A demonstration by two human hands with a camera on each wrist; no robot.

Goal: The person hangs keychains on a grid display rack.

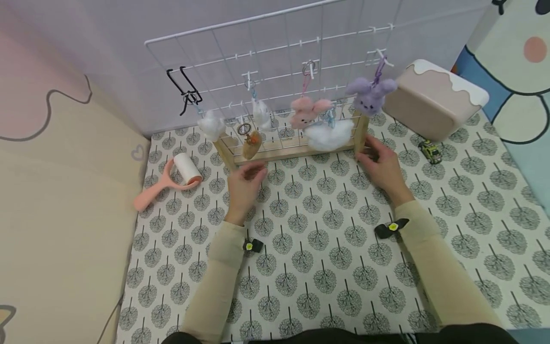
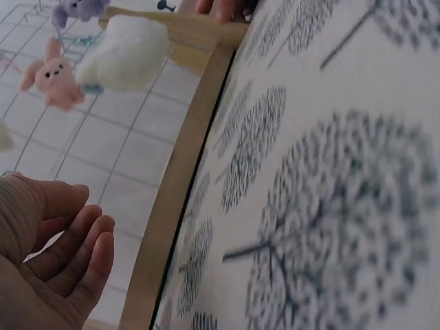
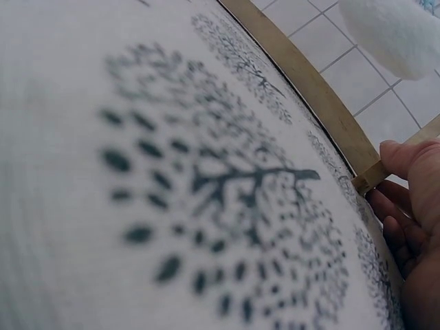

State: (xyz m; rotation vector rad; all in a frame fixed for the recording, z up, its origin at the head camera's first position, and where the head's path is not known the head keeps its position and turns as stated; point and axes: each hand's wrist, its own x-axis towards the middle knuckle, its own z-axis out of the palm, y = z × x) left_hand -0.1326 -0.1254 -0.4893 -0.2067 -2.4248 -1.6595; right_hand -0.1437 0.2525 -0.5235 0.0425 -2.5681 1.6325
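A white wire grid rack (image 1: 283, 91) stands on a wooden base (image 1: 292, 150). My right hand (image 1: 380, 167) pinches the front end of the base's right foot (image 3: 371, 177) between thumb and fingers. Beside the base's front left corner is my left hand (image 1: 246, 186), fingers loosely bent with nothing seen between them. Hanging from the rack are a pink plush bunny (image 1: 308, 112), a purple plush bunny (image 1: 370, 98), a fluffy white cloud-shaped charm (image 1: 330, 134), a brown plush charm (image 1: 252, 145) and two white plush charms, one of them at the left (image 1: 211, 126).
A lint roller (image 1: 167, 181) with a pink handle lies at the left of the tree-print tablecloth (image 1: 318, 267). Behind the right hand sits a beige box (image 1: 434, 98) with a white top, a small green toy car (image 1: 429, 152) in front. A black hook (image 1: 185, 91) hangs on the grid.
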